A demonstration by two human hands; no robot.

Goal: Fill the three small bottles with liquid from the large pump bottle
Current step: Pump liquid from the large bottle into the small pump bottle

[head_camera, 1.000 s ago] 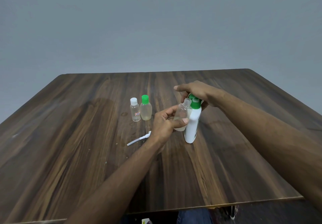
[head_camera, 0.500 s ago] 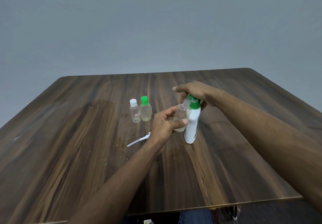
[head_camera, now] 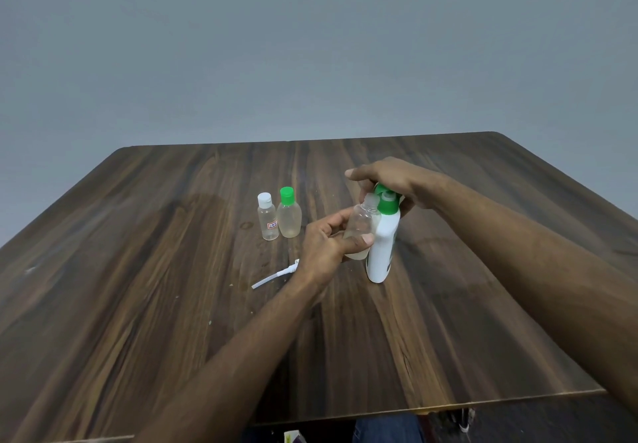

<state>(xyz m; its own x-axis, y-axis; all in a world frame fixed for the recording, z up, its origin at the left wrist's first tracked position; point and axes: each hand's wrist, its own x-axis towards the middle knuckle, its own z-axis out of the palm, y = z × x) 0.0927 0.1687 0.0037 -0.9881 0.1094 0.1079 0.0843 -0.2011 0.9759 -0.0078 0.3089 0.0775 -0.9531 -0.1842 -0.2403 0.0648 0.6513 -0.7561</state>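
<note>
- Your left hand [head_camera: 322, 244] grips a clear small bottle [head_camera: 360, 227], uncapped, thumb across its lower front and fingers curled behind it; a little pale liquid sits at its bottom.
- You hold that bottle's open neck up against the green pump head of the large pump bottle [head_camera: 382, 249], touching its white body on the side toward your left hand.
- Your right hand [head_camera: 393, 180] lies on top of the pump head, fingers curled down over it; the index finger points out past the small bottle.
- The large pump bottle stands upright on the tabletop [head_camera: 172, 304], directly beneath your right hand.
- Beyond and to the left of your left hand stand a white-capped small bottle [head_camera: 267, 216] and a green-capped small bottle [head_camera: 288, 213], just beside each other, both closed.
- A white dip tube piece [head_camera: 274, 275] lies flat by your left wrist.
</note>
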